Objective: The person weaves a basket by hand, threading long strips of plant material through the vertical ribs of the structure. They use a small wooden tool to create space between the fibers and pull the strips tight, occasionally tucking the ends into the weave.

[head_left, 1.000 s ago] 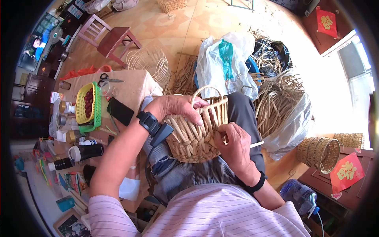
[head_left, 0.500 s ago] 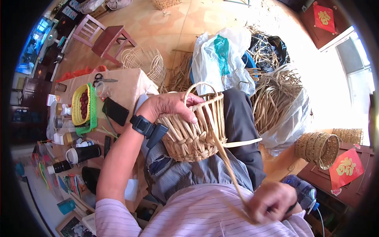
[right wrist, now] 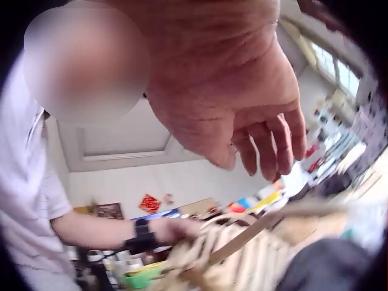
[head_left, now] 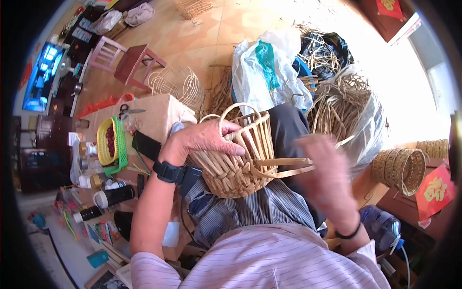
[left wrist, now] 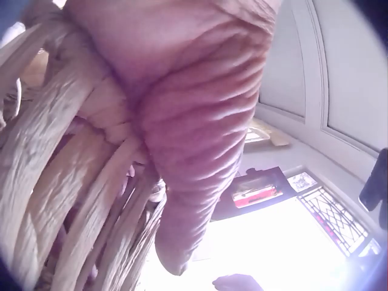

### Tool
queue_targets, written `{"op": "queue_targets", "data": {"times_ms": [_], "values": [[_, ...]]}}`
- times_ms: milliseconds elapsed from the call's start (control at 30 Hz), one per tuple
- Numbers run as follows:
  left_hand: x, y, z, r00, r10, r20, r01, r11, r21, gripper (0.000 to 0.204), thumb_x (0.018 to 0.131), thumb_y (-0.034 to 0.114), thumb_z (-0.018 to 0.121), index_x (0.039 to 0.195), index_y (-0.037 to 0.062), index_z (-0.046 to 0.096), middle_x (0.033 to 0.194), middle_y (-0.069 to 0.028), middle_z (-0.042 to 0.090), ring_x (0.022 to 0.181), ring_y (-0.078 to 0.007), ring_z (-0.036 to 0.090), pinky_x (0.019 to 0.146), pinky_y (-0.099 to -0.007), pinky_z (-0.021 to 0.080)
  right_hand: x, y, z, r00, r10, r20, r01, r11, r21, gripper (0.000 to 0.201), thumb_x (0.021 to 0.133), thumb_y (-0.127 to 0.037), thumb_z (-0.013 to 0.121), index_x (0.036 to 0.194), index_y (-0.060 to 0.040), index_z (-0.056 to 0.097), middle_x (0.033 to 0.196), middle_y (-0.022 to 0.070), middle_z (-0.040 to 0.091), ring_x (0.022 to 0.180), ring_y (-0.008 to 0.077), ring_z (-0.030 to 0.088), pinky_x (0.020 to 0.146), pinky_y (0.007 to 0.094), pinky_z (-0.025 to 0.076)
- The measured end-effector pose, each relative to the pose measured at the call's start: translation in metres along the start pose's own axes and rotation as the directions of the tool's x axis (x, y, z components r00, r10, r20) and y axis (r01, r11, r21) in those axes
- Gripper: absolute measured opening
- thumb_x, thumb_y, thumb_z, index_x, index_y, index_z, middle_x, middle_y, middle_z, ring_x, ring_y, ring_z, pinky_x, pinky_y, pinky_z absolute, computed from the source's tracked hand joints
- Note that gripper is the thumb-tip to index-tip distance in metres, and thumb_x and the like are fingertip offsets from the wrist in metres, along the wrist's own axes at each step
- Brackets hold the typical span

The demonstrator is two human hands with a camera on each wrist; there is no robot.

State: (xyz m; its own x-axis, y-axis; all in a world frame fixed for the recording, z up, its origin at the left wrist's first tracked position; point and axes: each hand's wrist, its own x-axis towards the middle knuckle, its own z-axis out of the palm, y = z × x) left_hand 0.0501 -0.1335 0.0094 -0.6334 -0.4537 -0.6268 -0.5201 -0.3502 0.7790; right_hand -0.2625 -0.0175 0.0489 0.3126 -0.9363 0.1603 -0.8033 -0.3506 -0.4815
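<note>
A woven basket [head_left: 231, 168] with an arched handle lies tilted on the person's lap. The left hand [head_left: 209, 137] grips its rim, thumb outside and fingers inside; in the left wrist view the thumb of that hand [left wrist: 194, 121] lies along the upright strands [left wrist: 73, 176]. Two flat strands [head_left: 286, 167] stick out from the basket's side toward the right. Beside their far ends is the right hand [head_left: 327, 173], blurred. The right wrist view shows this right hand [right wrist: 236, 91] with loosely extended fingers, holding nothing, above the basket [right wrist: 236, 254] and a strand.
On the left, a table [head_left: 156, 108] holds scissors, a phone [head_left: 146, 145], a yellow basket of red fruit [head_left: 108, 143] and bottles. Bundles of dry strands [head_left: 337, 106] and a white plastic bag [head_left: 260, 72] are ahead. Finished woven baskets [head_left: 397, 168] stand at the right.
The right hand pulled a strand down toward the lower right, then moved up beside the basket and let it go. The strand now points right. The left hand stays on the rim.
</note>
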Motion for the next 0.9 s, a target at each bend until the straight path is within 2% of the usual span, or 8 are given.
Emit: {"op": "queue_targets", "data": {"times_ms": [33,67,100,167,367,633,767,900], "values": [[0.0,0.004,-0.001,0.999,-0.038,-0.023,0.039,0.999,0.029,0.049,0.093,0.029,0.092,0.132,0.0022,0.077,0.117,-0.0032,0.081,0.104,-0.0081,0.071,0.096,-0.0284,0.057,0.002,-0.01,0.031,0.993,-0.121,-0.019,0.121,0.993,-0.006,0.032,0.091,-0.016,0.078,0.12,-0.0059,0.068,0.116,0.0118,0.068,0.109,0.0321,0.066,0.085,0.0468,0.056],[0.004,-0.006,-0.006,1.0,-0.017,-0.009,0.018,0.999,0.045,0.053,0.092,0.031,0.093,0.135,0.0037,0.077,0.118,-0.0031,0.081,0.106,-0.0094,0.071,0.098,-0.0294,0.057,0.002,-0.009,0.051,0.978,-0.131,0.163,0.134,0.991,-0.005,0.026,0.098,-0.024,0.075,0.116,-0.0067,0.068,0.105,0.0103,0.07,0.099,0.0298,0.07,0.075,0.0458,0.056],[0.004,-0.005,-0.007,1.0,-0.017,-0.012,0.018,0.998,0.056,0.054,0.092,0.031,0.093,0.135,0.0036,0.077,0.119,-0.0032,0.081,0.107,-0.0098,0.071,0.098,-0.0298,0.056,0.001,0.008,0.074,0.942,-0.255,0.219,0.238,0.966,0.103,0.018,0.102,-0.023,0.071,0.106,-0.0063,0.066,0.087,0.0082,0.068,0.081,0.0277,0.072,0.065,0.0446,0.055],[0.0,-0.006,-0.009,0.999,-0.025,-0.021,0.026,0.997,0.066,0.056,0.092,0.032,0.093,0.137,0.0036,0.076,0.121,-0.0034,0.081,0.109,-0.0107,0.07,0.1,-0.0306,0.056,0.009,0.007,0.073,0.937,-0.33,0.116,0.303,0.931,0.202,0.012,0.097,-0.016,0.069,0.095,-0.0061,0.064,0.071,0.0055,0.06,0.065,0.0264,0.07,0.06,0.0427,0.054],[-0.003,-0.007,-0.009,1.0,-0.001,-0.029,0.002,0.999,0.038,0.055,0.089,0.031,0.094,0.135,0.0039,0.078,0.123,-0.005,0.081,0.11,-0.0118,0.07,0.101,-0.0321,0.055,0.013,0.02,-0.002,0.873,-0.444,0.202,0.439,0.896,0.07,0.014,0.094,-0.015,0.069,0.089,-0.0047,0.061,0.067,0.0051,0.059,0.062,0.0254,0.068,0.057,0.0432,0.053],[-0.008,0.0,-0.006,1.0,-0.004,-0.021,0.005,0.998,0.069,0.049,0.095,0.031,0.089,0.134,0.0029,0.078,0.118,-0.0053,0.082,0.105,-0.0109,0.071,0.096,-0.0313,0.058,-0.025,0.083,0.045,0.878,-0.4,0.265,0.328,0.903,0.278,0.012,0.092,-0.016,0.077,0.09,-0.0091,0.068,0.07,0.0071,0.066,0.064,0.0293,0.07,0.057,0.0427,0.054],[0.0,-0.011,-0.008,0.999,-0.02,0.045,0.026,0.993,-0.118,0.053,0.093,0.027,0.092,0.136,0.002,0.077,0.124,-0.004,0.081,0.115,-0.0129,0.071,0.106,-0.0309,0.054,-0.017,0.115,0.068,0.923,-0.297,0.245,0.21,0.922,0.326,0.014,0.097,-0.019,0.076,0.09,-0.0096,0.068,0.072,0.008,0.069,0.067,0.031,0.072,0.058,0.0432,0.055],[-0.003,0.001,-0.009,0.997,-0.049,0.063,0.056,0.992,-0.112,0.05,0.095,0.029,0.089,0.136,0.0025,0.077,0.127,-0.0045,0.08,0.118,-0.0136,0.07,0.108,-0.0313,0.053,0.004,0.117,0.074,0.936,-0.28,0.215,0.263,0.959,0.104,0.021,0.097,-0.022,0.077,0.088,-0.0084,0.064,0.066,0.009,0.062,0.064,0.0342,0.067,0.062,0.0445,0.053]]}}
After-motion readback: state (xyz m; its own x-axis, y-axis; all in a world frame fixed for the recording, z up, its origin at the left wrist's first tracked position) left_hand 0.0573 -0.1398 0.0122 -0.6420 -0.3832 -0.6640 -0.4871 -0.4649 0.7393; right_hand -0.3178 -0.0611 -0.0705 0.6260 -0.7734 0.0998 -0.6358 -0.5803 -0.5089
